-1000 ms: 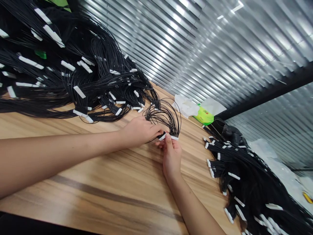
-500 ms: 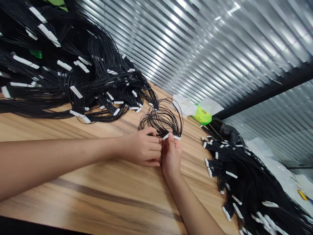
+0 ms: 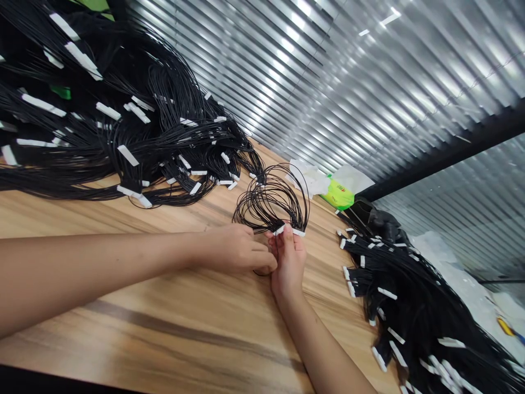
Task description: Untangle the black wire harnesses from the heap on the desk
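A looped bundle of thin black wires (image 3: 273,191) lies on the wooden table, with white connectors (image 3: 298,232) at its near end. My right hand (image 3: 289,265) pinches these connectors, its thumb on top. Just to the left, my left hand (image 3: 241,250) has its fingers curled, and their tips meet my right hand's palm side. A thin black wire runs down from the connectors between the hands, and a short loop shows beneath my left fingers. What my left fingertips hold is hidden.
A large heap of black wires (image 3: 176,137) with white connectors fills the back left. Another heap (image 3: 426,306) lies at the right. Beyond the bundle are a green packet (image 3: 339,192) and white plastic, before a corrugated metal wall (image 3: 262,71).
My left hand has moved slightly down and right, closing its fingers against my right hand. A loose wire now shows below them. The right hand has barely moved.
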`<state>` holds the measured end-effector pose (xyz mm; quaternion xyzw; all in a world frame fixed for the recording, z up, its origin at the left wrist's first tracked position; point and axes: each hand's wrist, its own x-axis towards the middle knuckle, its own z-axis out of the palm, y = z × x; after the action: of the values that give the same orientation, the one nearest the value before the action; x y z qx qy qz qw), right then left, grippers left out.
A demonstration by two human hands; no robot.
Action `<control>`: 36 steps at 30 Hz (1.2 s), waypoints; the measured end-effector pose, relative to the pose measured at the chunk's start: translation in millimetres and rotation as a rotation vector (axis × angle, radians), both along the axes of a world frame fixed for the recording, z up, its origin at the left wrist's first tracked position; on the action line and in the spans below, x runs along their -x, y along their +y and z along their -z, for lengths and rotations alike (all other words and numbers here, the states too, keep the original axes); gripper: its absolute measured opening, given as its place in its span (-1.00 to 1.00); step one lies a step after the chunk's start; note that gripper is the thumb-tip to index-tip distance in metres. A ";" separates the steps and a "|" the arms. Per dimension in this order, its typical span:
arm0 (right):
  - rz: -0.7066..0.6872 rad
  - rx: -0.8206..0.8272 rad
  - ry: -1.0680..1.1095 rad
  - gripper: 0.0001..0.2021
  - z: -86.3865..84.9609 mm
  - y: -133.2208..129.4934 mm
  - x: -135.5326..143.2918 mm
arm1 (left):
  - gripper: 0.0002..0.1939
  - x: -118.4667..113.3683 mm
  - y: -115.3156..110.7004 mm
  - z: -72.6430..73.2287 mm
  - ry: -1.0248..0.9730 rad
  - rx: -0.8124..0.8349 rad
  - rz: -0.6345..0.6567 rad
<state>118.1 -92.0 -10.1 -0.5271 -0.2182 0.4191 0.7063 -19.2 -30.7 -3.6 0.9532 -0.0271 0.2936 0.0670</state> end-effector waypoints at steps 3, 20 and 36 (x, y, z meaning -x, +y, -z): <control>0.004 -0.092 0.031 -0.69 2.9 1.4 -1.7 | -0.80 0.4 4.0 0.8 -0.094 0.119 -0.199; -0.019 -0.120 0.016 -0.72 6.1 1.4 -3.7 | -0.71 1.7 10.7 6.0 -0.162 0.017 -0.494; -0.071 -0.066 -0.104 -0.69 8.4 -0.5 -2.6 | -0.80 -0.3 10.6 2.2 -0.146 0.051 -0.564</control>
<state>120.7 -92.6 -18.4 -0.5165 -0.2871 0.4085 0.6956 -18.9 -20.1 -5.8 0.8974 0.2417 0.3690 0.0044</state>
